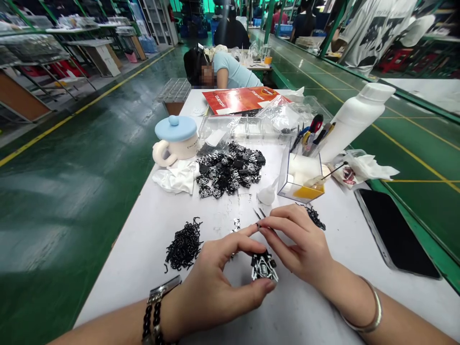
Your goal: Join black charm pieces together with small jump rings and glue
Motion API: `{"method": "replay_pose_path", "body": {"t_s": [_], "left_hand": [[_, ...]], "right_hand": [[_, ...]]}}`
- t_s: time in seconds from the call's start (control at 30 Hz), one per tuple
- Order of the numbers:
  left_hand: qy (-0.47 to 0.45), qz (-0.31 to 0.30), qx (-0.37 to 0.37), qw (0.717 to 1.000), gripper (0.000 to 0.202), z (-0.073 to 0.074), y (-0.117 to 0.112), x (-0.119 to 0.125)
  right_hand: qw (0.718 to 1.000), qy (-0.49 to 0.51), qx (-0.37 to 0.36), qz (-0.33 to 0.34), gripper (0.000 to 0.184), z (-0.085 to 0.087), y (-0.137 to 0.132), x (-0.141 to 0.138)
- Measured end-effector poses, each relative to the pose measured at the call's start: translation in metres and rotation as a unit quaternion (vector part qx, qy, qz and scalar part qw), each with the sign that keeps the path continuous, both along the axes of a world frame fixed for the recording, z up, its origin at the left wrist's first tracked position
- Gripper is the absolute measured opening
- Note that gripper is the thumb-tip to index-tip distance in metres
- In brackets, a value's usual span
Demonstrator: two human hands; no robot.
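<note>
Your left hand [212, 282] was curved over a small black-and-silver piece [264, 267] near the front edge of the white worktop [305, 311]. Its thumb was pressed to the piece's lower edge and its forefinger arched above. You could not tell from this view whether the piece was clear of the surface. Your right hand [298, 244] was closed to a pinch, its fingertips [261, 227] meeting your left forefinger just above the piece; anything held there was too small to make out. The step in hand looked like fine fingertip work on this one piece, and the next move seemed to call for a steady hold on it.

A wristwatch [161, 292] circled your left wrist, and a metal bangle [373, 311] your right. Just past your fingers lay fine tweezers [258, 213], with a heap of curly black clips [184, 245] towards the left and a smaller tuft of them [315, 217] beyond your right hand. Further up sat a mound of similar black-and-silver pieces [230, 170], beside a crumpled white cloth [176, 177] and a mug with a pale blue lid [175, 139]. Along the right edge were a black smartphone [395, 234], a clear acrylic box [300, 176] and a tilted white bottle [354, 120]. Red printed packaging [240, 100] lay at the far edge, and past it a co-worker [224, 72] in a light blue shirt bent low.
</note>
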State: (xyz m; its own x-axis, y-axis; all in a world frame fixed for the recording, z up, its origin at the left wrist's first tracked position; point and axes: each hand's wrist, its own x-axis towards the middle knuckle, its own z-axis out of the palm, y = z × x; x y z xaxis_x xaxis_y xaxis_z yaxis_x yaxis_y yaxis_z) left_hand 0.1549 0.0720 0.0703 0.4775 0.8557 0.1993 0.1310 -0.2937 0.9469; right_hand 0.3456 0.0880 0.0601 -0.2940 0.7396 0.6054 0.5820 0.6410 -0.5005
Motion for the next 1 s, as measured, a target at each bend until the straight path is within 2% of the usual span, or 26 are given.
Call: {"method": "replay_pose_path", "body": {"t_s": [0.13,0.3,0.47,0.6,0.7,0.8,0.9,1.0], "left_hand": [[0.026,-0.011,0.025,0.999,0.034,0.003,0.001,0.001],[0.039,-0.019,0.042,0.998,0.035,0.004,0.001,0.002],[0.048,-0.027,0.041,0.998,0.038,0.003,0.001,0.001],[0.053,-0.004,0.057,0.997,0.036,0.003,-0.001,0.001],[0.041,0.006,0.059,0.997,0.038,0.004,0.000,0.001],[0.033,0.012,0.033,0.999,0.040,0.005,0.002,0.002],[0.015,0.022,0.005,1.000,0.042,0.005,0.002,0.003],[-0.037,0.012,-0.037,0.999,0.041,0.005,0.002,0.004]], "right_hand": [[0.999,-0.018,0.030,0.022,0.025,0.002,0.001,0.004],[0.998,0.011,0.019,0.056,0.032,0.000,0.000,0.005],[0.996,0.058,-0.059,0.038,0.020,0.001,0.001,0.004],[0.986,0.105,-0.132,0.005,0.007,0.007,0.001,0.009],[0.952,0.199,-0.233,0.016,0.006,0.010,-0.001,0.012],[0.895,0.282,-0.339,0.073,0.011,0.011,-0.004,0.011],[0.859,0.315,-0.383,0.128,0.009,0.011,-0.006,0.005],[0.847,0.321,-0.398,0.147,0.010,0.010,-0.007,0.002]]}}
